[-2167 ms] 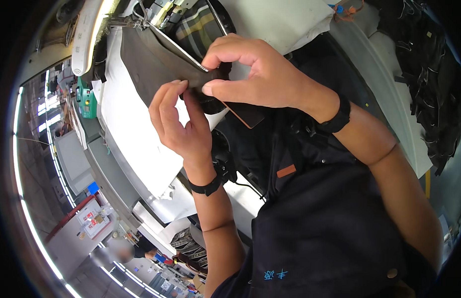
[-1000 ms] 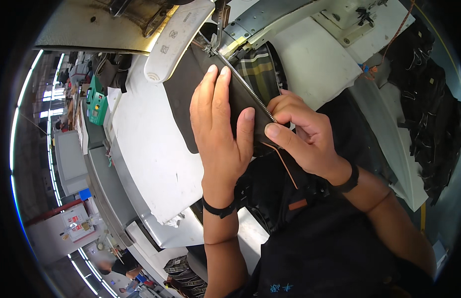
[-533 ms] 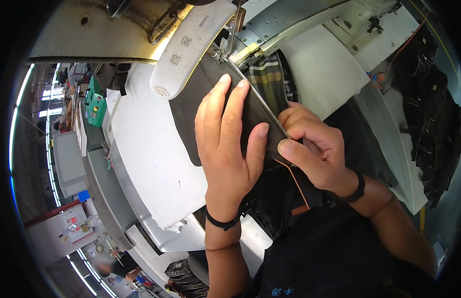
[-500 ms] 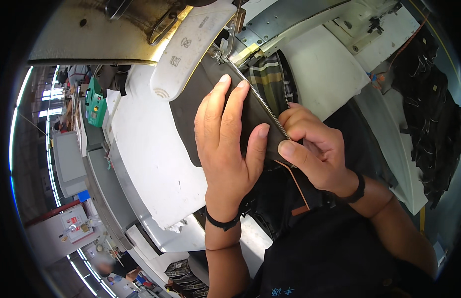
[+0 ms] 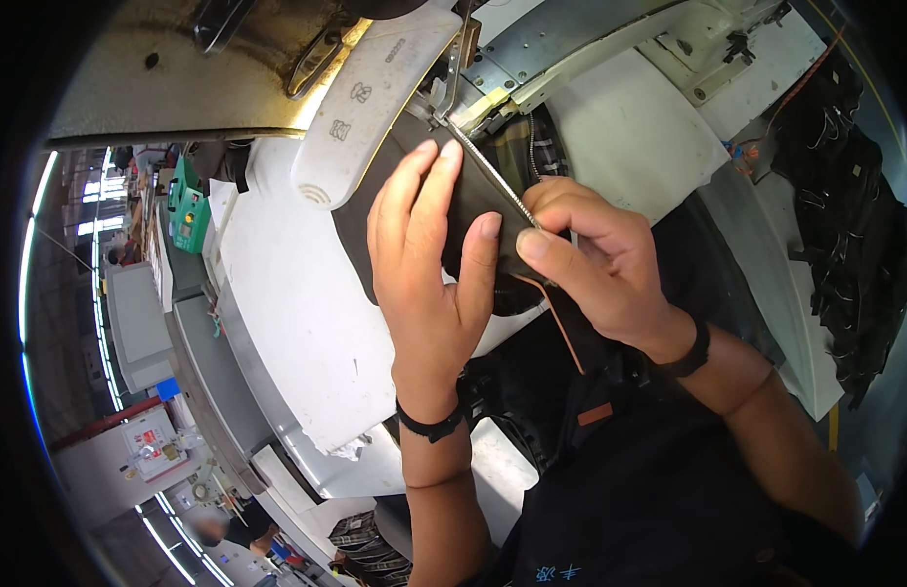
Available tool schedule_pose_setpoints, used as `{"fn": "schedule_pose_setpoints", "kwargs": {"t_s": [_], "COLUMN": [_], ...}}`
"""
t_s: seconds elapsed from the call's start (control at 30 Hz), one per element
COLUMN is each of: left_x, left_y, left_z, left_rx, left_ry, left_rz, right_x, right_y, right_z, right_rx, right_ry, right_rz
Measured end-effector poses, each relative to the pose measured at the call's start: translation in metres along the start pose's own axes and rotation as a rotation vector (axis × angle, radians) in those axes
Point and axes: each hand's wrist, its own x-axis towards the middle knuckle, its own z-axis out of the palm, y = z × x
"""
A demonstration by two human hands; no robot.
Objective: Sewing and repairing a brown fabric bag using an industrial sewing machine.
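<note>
My left hand (image 5: 424,259) lies on a dark garment (image 5: 355,225), fingers stretched out and pointing at the sewing machine's presser foot (image 5: 442,106). A metal-toothed zipper (image 5: 494,174) runs slantwise along the garment's edge, from the foot down to my right hand (image 5: 605,264). Thumb and fingers of that hand pinch the zipper and the cloth edge. Plaid lining (image 5: 509,145) shows just beyond the zipper, partly covered by the right fingers. Below the hands hangs a thin brown strip (image 5: 561,323).
A white curved guard (image 5: 370,103) juts down left of the presser foot, under the machine head (image 5: 160,78). White tabletop (image 5: 287,293) stretches to the left. Dark garment pieces (image 5: 844,225) hang at the far right. A green device (image 5: 186,207) stands at the left, with a person (image 5: 243,528) farther back.
Both hands have moved up and slightly left with the garment, toward the presser foot. Less zipper shows between the foot and my right hand.
</note>
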Motion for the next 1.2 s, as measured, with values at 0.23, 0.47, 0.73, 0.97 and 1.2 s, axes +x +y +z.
{"fn": "schedule_pose_setpoints", "kwargs": {"t_s": [0.23, 0.47, 0.73, 0.97, 1.2], "left_x": [-0.023, -0.017, -0.012, 0.000, -0.001], "left_y": [0.007, -0.004, -0.017, -0.025, -0.025], "left_z": [0.006, 0.012, 0.015, 0.013, 0.012], "left_rx": [-0.002, 0.043, 0.044, 0.134, 0.151], "left_ry": [0.043, 0.080, 0.086, 0.113, 0.164], "left_rz": [0.056, 0.055, 0.073, 0.137, 0.215], "right_x": [0.002, 0.009, 0.016, 0.028, 0.032], "right_y": [0.000, 0.000, 0.009, 0.011, 0.016], "right_z": [0.004, 0.009, 0.014, 0.015, 0.020], "right_rx": [0.037, 0.105, 0.146, 0.127, 0.144], "right_ry": [0.004, 0.019, 0.059, 0.062, 0.090], "right_rz": [-0.001, 0.147, 0.117, 0.166, 0.188]}}
